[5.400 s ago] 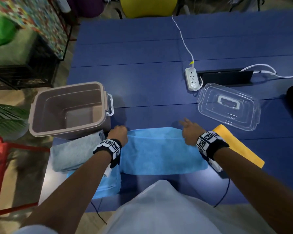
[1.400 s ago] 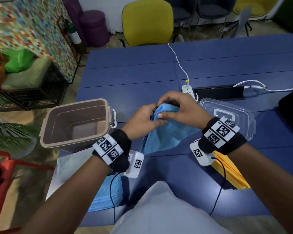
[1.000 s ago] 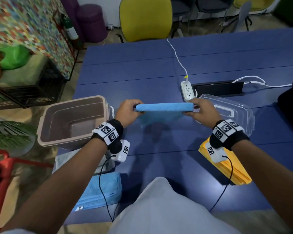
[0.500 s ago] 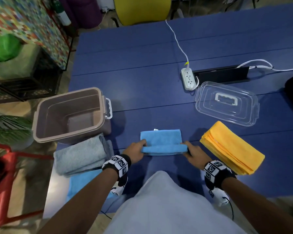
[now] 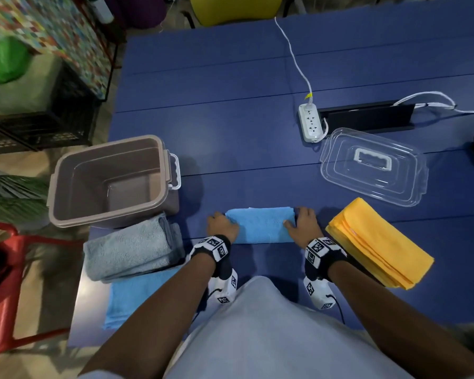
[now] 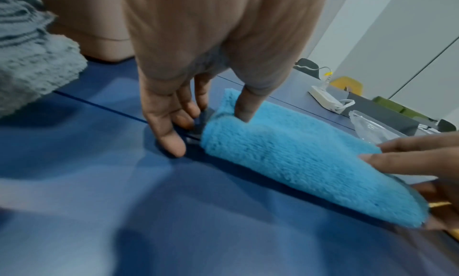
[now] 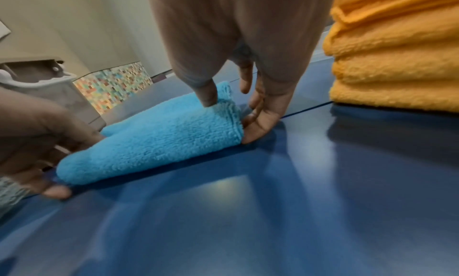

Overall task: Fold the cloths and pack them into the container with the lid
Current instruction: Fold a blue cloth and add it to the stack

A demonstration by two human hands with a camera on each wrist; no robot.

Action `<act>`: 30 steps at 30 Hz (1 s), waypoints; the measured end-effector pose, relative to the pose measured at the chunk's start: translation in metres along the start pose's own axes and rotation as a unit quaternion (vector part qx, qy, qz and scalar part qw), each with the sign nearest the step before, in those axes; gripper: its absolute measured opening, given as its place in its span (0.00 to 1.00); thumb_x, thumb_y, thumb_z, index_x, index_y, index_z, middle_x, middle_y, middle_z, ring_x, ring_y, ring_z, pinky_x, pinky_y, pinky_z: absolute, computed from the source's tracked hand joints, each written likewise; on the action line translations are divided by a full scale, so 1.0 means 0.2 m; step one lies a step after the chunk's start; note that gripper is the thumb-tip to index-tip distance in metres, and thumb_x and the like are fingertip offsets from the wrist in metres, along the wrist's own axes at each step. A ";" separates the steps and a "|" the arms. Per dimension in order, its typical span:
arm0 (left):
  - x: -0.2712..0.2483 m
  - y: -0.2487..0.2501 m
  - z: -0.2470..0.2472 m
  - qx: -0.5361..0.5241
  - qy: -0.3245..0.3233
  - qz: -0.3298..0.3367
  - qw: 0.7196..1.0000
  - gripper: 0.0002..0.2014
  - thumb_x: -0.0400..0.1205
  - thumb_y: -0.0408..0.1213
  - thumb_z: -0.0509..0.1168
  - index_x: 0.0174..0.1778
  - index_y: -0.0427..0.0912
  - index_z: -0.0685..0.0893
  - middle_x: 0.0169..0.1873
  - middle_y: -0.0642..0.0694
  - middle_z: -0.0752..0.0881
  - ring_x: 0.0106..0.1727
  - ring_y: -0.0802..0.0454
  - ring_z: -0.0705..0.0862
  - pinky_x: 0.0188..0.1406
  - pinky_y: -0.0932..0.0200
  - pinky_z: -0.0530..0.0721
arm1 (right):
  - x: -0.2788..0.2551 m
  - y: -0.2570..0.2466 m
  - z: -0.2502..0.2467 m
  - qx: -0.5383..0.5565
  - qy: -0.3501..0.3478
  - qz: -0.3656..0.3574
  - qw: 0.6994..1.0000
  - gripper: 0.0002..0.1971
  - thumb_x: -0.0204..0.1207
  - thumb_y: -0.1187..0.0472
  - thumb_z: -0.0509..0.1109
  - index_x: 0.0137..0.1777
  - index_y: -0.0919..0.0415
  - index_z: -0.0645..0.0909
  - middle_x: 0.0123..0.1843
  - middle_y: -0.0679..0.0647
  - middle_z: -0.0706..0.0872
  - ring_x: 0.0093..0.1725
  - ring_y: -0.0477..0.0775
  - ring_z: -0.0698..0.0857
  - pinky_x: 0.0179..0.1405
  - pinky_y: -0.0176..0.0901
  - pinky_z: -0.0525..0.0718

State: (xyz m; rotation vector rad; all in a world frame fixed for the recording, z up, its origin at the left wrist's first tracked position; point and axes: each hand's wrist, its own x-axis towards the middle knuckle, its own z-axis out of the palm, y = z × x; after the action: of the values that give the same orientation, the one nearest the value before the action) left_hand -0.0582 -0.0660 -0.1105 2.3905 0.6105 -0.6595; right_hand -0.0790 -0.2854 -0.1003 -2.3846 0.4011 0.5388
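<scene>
A small blue cloth (image 5: pixel 260 225) (image 6: pixel 285 154) (image 7: pixel 161 142) lies folded on the blue table (image 5: pixel 244 149), in front of me. My left hand (image 5: pixel 221 223) (image 6: pixel 208 131) pinches its left end, thumb on top and fingers down at the table. My right hand (image 5: pixel 303 224) (image 7: pixel 229 121) pinches the right end the same way. The brown container (image 5: pixel 66 187) stands open and empty at the left. Its clear lid (image 5: pixel 372 170) lies at the right.
A folded grey cloth (image 5: pixel 132 250) lies on another blue cloth (image 5: pixel 137 299) at the near left. A folded yellow cloth (image 5: pixel 378 242) lies just right of my right hand. A white power strip (image 5: pixel 310 125) and cables lie beyond the lid.
The near fold I held half a second ago now lies flat over the far part. Both hands have moved away from me along the cloth's ends.
</scene>
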 end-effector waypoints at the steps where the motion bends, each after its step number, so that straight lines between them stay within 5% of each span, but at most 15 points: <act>1: -0.02 0.03 0.01 0.003 -0.006 -0.008 1.000 0.25 0.77 0.38 0.66 0.67 0.29 0.73 0.66 0.33 0.76 0.68 0.35 0.76 0.68 0.50 0.74 | 0.00 -0.02 0.01 -0.007 -0.007 0.005 1.000 0.27 0.77 0.58 0.70 0.71 0.71 0.68 0.69 0.68 0.70 0.68 0.67 0.73 0.69 0.51 0.69; 5: -0.07 0.05 -0.01 -0.019 -0.065 -0.038 0.997 0.23 0.70 0.40 0.67 0.60 0.36 0.81 0.60 0.44 0.85 0.58 0.40 0.85 0.59 0.52 0.84 | 0.00 -0.05 0.03 0.018 -0.053 0.071 0.996 0.23 0.72 0.56 0.72 0.64 0.69 0.77 0.57 0.63 0.83 0.61 0.67 0.81 0.57 0.48 0.78; 9: -0.13 0.03 -0.05 -0.030 -0.114 -0.059 0.991 0.19 0.74 0.34 0.67 0.61 0.37 0.81 0.57 0.42 0.83 0.62 0.40 0.82 0.57 0.54 0.83 | -0.04 -0.04 0.03 0.150 -0.117 0.141 0.972 0.30 0.49 0.51 0.72 0.54 0.65 0.84 0.50 0.60 0.88 0.50 0.62 0.86 0.50 0.52 0.87; 12: -0.20 0.00 -0.13 -0.131 -0.133 -0.052 0.981 0.22 0.58 0.38 0.67 0.49 0.37 0.85 0.46 0.44 0.84 0.48 0.45 0.84 0.39 0.59 0.81 | -0.06 -0.04 0.04 0.253 -0.113 0.142 0.950 0.34 0.44 0.55 0.71 0.56 0.64 0.81 0.54 0.61 0.85 0.49 0.61 0.83 0.39 0.47 0.83; 14: -0.27 -0.04 -0.23 -0.231 -0.106 -0.035 0.966 0.23 0.53 0.37 0.64 0.44 0.37 0.83 0.40 0.46 0.84 0.40 0.49 0.82 0.34 0.60 0.79 | -0.09 -0.11 0.02 0.304 -0.117 0.111 0.939 0.33 0.43 0.56 0.72 0.54 0.62 0.81 0.51 0.60 0.84 0.48 0.60 0.82 0.41 0.47 0.80; 21: -0.51 -0.43 -0.74 -0.427 0.030 0.041 0.903 0.29 0.57 0.29 0.62 0.57 0.46 0.75 0.43 0.53 0.82 0.41 0.58 0.80 0.32 0.65 0.80 | -0.37 -0.65 0.08 0.364 -0.251 -0.057 0.895 0.17 0.59 0.63 0.68 0.49 0.54 0.79 0.44 0.51 0.83 0.44 0.51 0.82 0.43 0.47 0.77; 25: -0.59 -0.73 -0.91 -0.433 0.060 0.029 0.899 0.27 0.62 0.30 0.64 0.57 0.55 0.77 0.46 0.53 0.82 0.47 0.55 0.80 0.41 0.62 0.78 | -0.54 -0.90 0.29 0.336 -0.280 -0.109 0.893 0.07 0.77 0.58 0.73 0.50 0.57 0.78 0.43 0.49 0.85 0.38 0.43 0.84 0.37 0.35 0.81; 28: -0.63 -0.89 -0.96 -0.464 0.075 0.019 0.883 0.19 0.74 0.32 0.73 0.59 0.46 0.80 0.48 0.51 0.87 0.49 0.52 0.86 0.40 0.63 0.83 | -0.62 -1.00 0.40 0.302 -0.272 -0.170 0.898 0.14 0.75 0.61 0.76 0.58 0.62 0.79 0.46 0.50 0.86 0.41 0.42 0.86 0.42 0.35 0.84; 30: -0.65 -0.98 -1.01 -0.470 0.085 0.075 0.875 0.21 0.71 0.33 0.77 0.59 0.42 0.81 0.50 0.46 0.89 0.49 0.51 0.88 0.43 0.60 0.87 | -0.64 -1.04 0.42 0.274 -0.251 -0.228 0.900 0.20 0.71 0.66 0.78 0.62 0.60 0.80 0.50 0.49 0.86 0.45 0.41 0.86 0.47 0.33 0.84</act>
State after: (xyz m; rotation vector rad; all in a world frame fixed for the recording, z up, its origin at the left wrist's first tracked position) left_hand -0.2049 0.1684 0.0285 1.5442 0.6168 -0.0236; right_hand -0.1271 -0.0569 0.0117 -1.6348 -0.2180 0.6808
